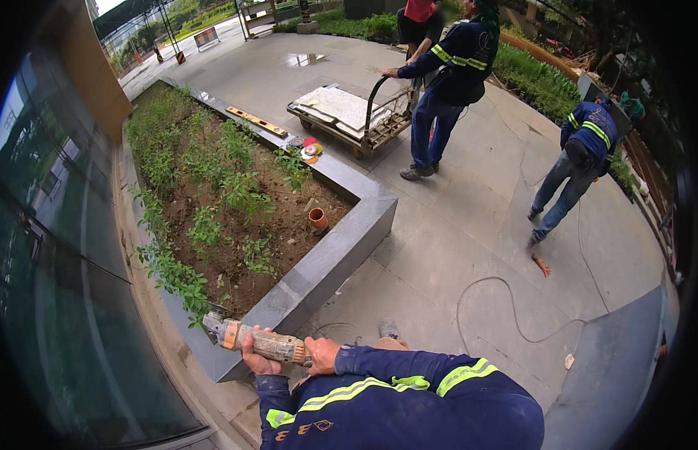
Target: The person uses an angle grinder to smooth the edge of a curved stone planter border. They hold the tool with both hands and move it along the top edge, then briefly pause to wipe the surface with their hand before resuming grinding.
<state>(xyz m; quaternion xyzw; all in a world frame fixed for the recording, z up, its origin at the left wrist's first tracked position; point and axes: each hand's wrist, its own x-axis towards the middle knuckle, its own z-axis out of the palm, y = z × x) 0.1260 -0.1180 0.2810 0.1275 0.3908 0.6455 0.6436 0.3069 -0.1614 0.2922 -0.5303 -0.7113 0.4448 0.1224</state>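
An angle grinder [277, 346] with a worn, dusty body and orange parts lies across both my hands, above the near corner of the grey planter ledge [292, 289]. My left hand [257, 358] is closed round its body just behind the metal head. Farther back, my right hand [322, 355] grips the rear end. The grinder's head [214, 325] points left, over the ledge beside the leaves; whether it touches the stone I cannot tell. My left fingers are partly hidden under the tool.
Plants and soil [289, 251] fill the planter, with an orange pipe [317, 217]. On the ledge lie a spirit level [256, 121] and several discs [311, 151]. A co-worker holds a trolley [379, 135] carrying slabs; another bends at right. A cable [506, 281] crosses the paving. Glass stands left.
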